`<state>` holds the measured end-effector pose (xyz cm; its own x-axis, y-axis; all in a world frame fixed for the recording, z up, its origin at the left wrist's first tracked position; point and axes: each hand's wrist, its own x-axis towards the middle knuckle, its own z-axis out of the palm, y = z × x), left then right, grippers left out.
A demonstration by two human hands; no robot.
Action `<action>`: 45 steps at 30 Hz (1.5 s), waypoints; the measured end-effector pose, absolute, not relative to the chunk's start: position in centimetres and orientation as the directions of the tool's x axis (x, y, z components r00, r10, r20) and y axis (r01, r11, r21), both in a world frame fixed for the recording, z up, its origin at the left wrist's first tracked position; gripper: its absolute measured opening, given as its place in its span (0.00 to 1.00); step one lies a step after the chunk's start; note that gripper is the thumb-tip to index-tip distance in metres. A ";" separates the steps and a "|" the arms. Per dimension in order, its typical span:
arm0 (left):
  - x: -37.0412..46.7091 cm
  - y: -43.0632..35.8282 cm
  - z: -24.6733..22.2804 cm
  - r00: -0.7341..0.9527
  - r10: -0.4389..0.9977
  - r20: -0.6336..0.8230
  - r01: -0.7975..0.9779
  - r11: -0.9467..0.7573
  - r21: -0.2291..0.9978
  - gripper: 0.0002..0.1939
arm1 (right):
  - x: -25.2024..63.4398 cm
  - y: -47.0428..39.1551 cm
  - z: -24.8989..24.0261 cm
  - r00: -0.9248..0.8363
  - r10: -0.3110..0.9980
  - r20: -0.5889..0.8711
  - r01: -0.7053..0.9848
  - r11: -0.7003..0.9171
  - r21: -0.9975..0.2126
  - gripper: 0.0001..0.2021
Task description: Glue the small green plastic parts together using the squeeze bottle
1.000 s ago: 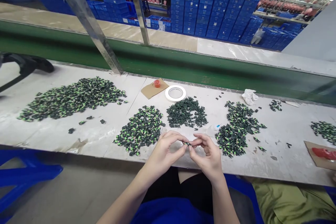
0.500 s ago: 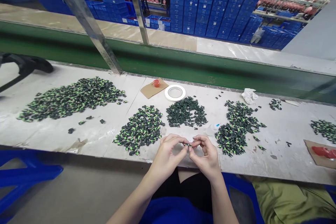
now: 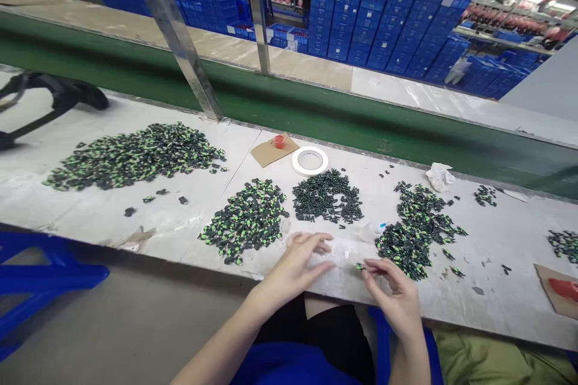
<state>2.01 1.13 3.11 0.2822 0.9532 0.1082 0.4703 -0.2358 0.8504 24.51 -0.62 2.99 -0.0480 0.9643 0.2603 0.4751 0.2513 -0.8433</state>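
Observation:
My left hand point(image 3: 301, 261) is over the table's front part with thumb and fingers apart and nothing between them. To its right, my right hand point(image 3: 395, 292) pinches a small black and green part point(image 3: 359, 266) between thumb and fingertips. Beyond my left hand lies a pile of small dark pieces point(image 3: 318, 195). A heap of black and green parts point(image 3: 246, 219) is on the left of it. Just behind my right hand is another heap of black and green parts point(image 3: 404, 246), with a small translucent item with a blue tip point(image 3: 370, 231) beside it.
On the white table point(image 3: 180, 234) lie a tape roll point(image 3: 310, 160), cardboard with a red container point(image 3: 279, 141), crumpled tissue point(image 3: 439, 177) and a larger parts heap point(image 3: 144, 156) at left. A metal post point(image 3: 194, 72) rises at the back edge.
My hands have moved apart. The right one has gone right and toward the front edge with the small part, while the left has let go and opened. The camera view has shifted slightly.

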 end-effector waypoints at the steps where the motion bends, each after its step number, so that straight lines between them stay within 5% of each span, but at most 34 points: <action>1: 1.3 1.6 3.0 0.218 0.967 0.134 0.560 -0.237 0.794 0.13 | 25.2 -0.5 3.0 0.062 0.961 0.270 0.523 0.199 -0.829 0.09; 5: -1.6 3.7 2.4 0.040 0.967 0.251 0.842 -0.168 0.512 0.15 | 26.6 0.5 2.5 0.429 0.824 0.371 0.686 -0.029 -0.727 0.23; 11: -3.1 5.3 1.7 0.166 0.962 0.218 0.915 -0.233 0.331 0.19 | 25.0 2.9 0.8 0.207 0.812 0.546 0.884 0.083 -0.460 0.33; 17: -2.9 4.9 1.3 0.207 0.939 0.276 0.809 -0.323 0.491 0.24 | 23.7 4.4 -0.4 0.177 0.857 0.483 0.858 0.106 -0.502 0.23; 25: 1.0 3.1 0.3 0.205 0.956 0.208 0.494 -0.285 0.821 0.10 | 22.5 2.5 1.8 0.169 0.967 0.189 0.463 0.091 -0.882 0.16; 37: 0.7 1.8 -0.6 -0.011 0.984 0.180 0.673 -0.126 0.729 0.07 | 20.9 1.5 0.6 0.412 0.905 0.105 0.023 0.105 -0.994 0.16; 45: 1.0 1.9 -0.7 -0.090 0.989 0.121 0.638 -0.036 0.769 0.11 | 18.3 1.9 1.7 0.358 0.933 0.048 0.221 -0.034 -0.975 0.19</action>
<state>1.01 1.86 -0.73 -0.0899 0.9886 0.1210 0.6380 -0.0362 0.7692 18.31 1.86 1.70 0.3576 0.9326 0.0483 0.2207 -0.0342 -0.9747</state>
